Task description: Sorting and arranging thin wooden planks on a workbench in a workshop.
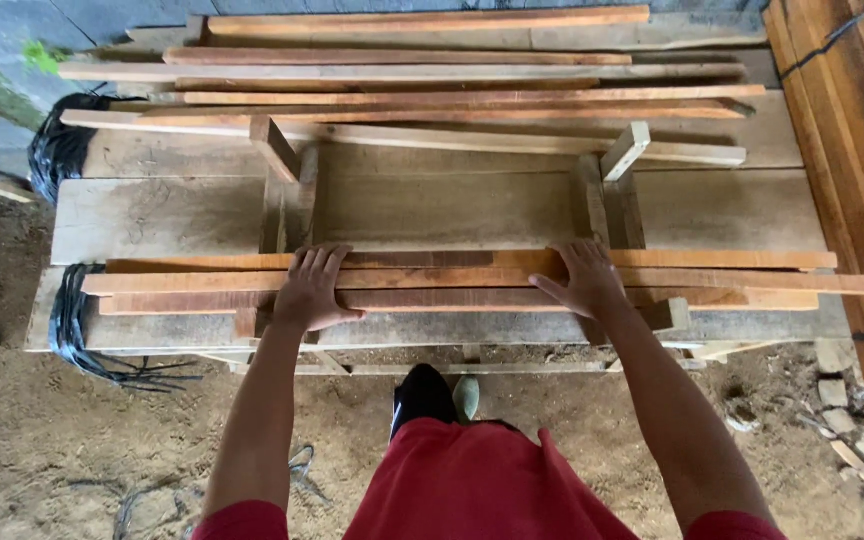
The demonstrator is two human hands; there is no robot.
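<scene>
- Your left hand (310, 290) lies flat, fingers spread, palm down on the near slats (472, 280), gripping nothing.
- Your right hand (584, 278) rests the same way, open, further along those slats.
- Slats lie side by side across two wooden frames (287, 195), on wide planks (152, 215).
- More slats (412, 95) are stacked behind, well apart from your hands.
- Black strapping (62, 150) hangs at the left end; stacked boards (842, 150) stand at the right, over a dirt floor (32, 430).

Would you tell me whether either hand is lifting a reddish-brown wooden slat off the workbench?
No: the left hand and right hand press flat on the reddish-brown wooden slats, which lie on the workbench.
</scene>
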